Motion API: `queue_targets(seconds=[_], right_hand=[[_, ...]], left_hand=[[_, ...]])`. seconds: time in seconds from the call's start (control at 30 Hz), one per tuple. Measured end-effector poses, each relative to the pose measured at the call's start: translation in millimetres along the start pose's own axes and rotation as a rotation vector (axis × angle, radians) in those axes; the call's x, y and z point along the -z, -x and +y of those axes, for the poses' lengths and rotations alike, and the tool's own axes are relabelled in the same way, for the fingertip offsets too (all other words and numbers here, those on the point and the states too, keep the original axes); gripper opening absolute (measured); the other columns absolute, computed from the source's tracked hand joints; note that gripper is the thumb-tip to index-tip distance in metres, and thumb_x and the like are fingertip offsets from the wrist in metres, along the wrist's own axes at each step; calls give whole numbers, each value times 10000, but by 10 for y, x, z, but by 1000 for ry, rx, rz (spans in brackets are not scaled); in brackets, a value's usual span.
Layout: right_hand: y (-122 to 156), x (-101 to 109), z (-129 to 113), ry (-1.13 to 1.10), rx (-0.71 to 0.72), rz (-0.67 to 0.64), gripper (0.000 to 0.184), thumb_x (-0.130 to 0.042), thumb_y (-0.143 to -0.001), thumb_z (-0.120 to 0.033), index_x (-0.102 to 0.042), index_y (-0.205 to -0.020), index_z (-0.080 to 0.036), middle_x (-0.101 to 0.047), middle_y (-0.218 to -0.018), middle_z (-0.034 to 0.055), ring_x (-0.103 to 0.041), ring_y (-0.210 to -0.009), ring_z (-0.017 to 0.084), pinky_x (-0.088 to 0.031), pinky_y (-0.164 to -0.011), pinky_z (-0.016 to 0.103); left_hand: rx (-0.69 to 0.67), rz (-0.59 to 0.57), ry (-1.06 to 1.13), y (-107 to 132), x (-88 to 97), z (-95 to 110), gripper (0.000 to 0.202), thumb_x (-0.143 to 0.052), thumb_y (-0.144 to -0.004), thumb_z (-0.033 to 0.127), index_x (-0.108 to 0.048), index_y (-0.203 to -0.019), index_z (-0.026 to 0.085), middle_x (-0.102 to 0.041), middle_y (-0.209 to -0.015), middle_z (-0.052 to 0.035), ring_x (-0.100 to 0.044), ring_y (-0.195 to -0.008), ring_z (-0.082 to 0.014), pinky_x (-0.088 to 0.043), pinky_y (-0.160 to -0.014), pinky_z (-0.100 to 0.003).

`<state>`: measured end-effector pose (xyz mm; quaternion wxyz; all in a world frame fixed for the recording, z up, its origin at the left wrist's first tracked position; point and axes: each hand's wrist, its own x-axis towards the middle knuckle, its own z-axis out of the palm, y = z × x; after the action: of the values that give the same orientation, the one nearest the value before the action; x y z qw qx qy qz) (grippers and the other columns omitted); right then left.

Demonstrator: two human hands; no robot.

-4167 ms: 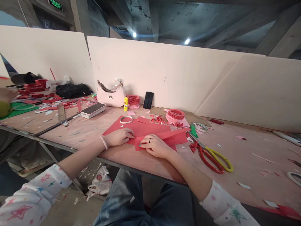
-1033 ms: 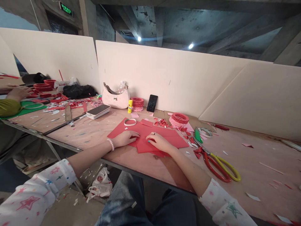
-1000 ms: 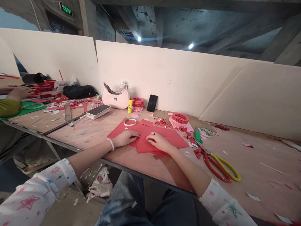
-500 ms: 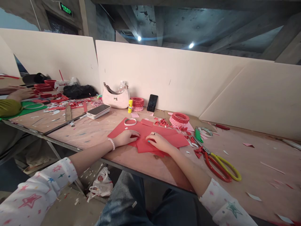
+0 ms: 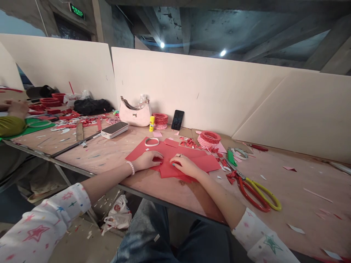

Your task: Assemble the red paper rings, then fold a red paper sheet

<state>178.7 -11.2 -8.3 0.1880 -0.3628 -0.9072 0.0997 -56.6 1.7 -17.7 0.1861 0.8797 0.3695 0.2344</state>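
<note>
Several overlapping sheets of red paper (image 5: 192, 162) lie on the table in front of me. My left hand (image 5: 148, 160) rests on their left part, its fingers loosely bent and apart, holding nothing. On the right part of the sheets lies my right hand (image 5: 185, 164), palm down, relaxed, fingers apart and likewise holding nothing. A narrow gap of red paper separates the two hands. Beyond my left hand a white ring (image 5: 151, 141) sits on the paper. To the right of my right hand are scissors (image 5: 253, 190) with one red and one yellow handle.
A stack of red and pink rings (image 5: 209, 139), a glue stick (image 5: 151, 124), a phone (image 5: 177, 120) and a pink handbag (image 5: 135, 114) stand toward the white board (image 5: 170, 80). Paper scraps (image 5: 189, 143) litter the table. At far left are a co-worker's hands (image 5: 18, 109).
My hands and the red paper stay where they were. At far left, the co-worker's hands have drawn back to the left.
</note>
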Motion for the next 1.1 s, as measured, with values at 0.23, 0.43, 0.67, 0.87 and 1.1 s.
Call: queue_targets(seconds=[0.23,0.43,0.67,0.87,1.1], right_hand=[[11,76,-229,110,102,-26,281,-430,-865,-156,-639,-1043,-217,-581,-1097,56,-500,-1025,183,-364,-913,334],[129,152,-566,106,182,-203,317,-403,-903,-320,-609,-1134,-252,-527,-1248,50,-469,-1108,195,-341,-943,346],[332,234,-788,156,162,-236,471,-464,-852,-471,-536,-1229,-199,-498,-1280,105,-422,-1152,237,-313,-961,371],[437,270,-897,178,157,-220,397,-446,-871,-445,-581,-1160,-209,-560,-1199,82,-414,-1144,218,-274,-981,377],[448,220,-932,196,91,-137,284,-439,-889,-368,-648,-1024,-229,-587,-1156,52,-412,-1149,207,-232,-995,401]], left_hand=[[121,17,-20,-32,-51,-5,332,-607,-740,236,-581,-1066,177,-603,-1111,-59,-551,-1019,-218,-426,-899,-324],[108,29,3,-18,-79,-28,334,-599,-747,257,-558,-1067,167,-593,-1115,-69,-552,-1017,-214,-429,-899,-337],[88,5,-29,-14,-36,44,259,-549,-781,264,-566,-1027,183,-594,-1106,-52,-535,-1032,-218,-406,-913,-354],[89,-28,-80,-26,-21,81,228,-537,-777,235,-554,-1001,198,-583,-1109,-40,-522,-1041,-216,-381,-923,-362],[164,-73,-98,-26,23,172,244,-541,-775,230,-526,-1017,199,-564,-1134,-46,-497,-1078,-230,-353,-948,-411]])
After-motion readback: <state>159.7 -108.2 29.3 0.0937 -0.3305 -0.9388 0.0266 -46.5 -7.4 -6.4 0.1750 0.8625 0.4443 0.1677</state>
